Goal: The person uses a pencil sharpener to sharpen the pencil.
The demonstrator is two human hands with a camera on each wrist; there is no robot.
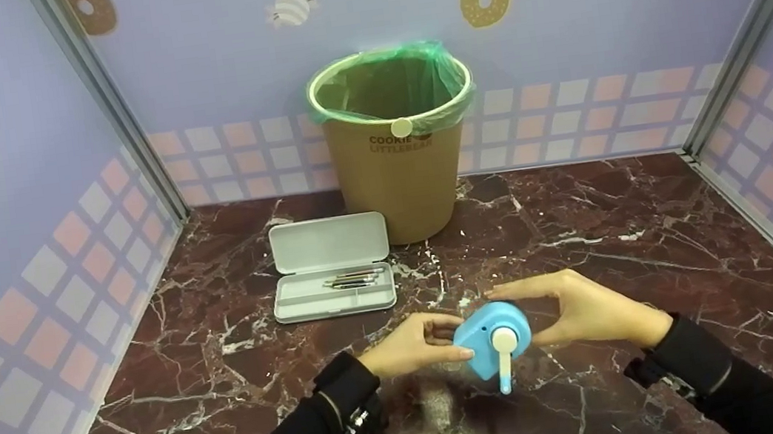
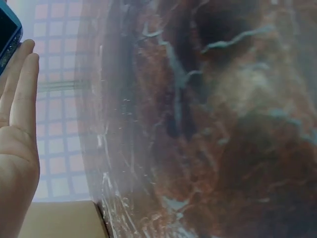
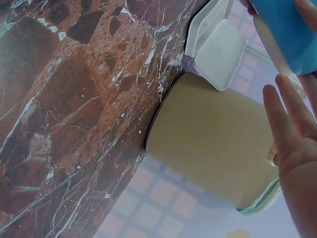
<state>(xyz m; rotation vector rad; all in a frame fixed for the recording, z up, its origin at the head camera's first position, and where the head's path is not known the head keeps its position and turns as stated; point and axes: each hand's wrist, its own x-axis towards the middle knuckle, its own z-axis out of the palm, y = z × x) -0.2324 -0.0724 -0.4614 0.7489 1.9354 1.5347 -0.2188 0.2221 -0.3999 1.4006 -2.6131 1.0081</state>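
A blue hand-crank pencil sharpener [image 1: 480,351] with a white crank handle [image 1: 504,362] is held up over the table in front of me. My left hand [image 1: 409,345] grips its left side, thumb on the front face and fingers behind. On the other side, my right hand [image 1: 589,307] has thumb and forefinger spread, fingertips right at the sharpener's edge. In the right wrist view the fingers of that hand [image 3: 302,144] are straight beside the blue body [image 3: 290,34]. Only a dark corner of the sharpener [image 2: 9,37] shows in the left wrist view.
An open white pencil case [image 1: 335,306] lies behind my left hand, with several pencils [image 1: 356,279] inside. Behind it stands a tan trash bin [image 1: 400,181] lined with a green bag [image 1: 441,64]. Patterned panels [image 1: 592,18] enclose the marbled table [image 1: 233,416].
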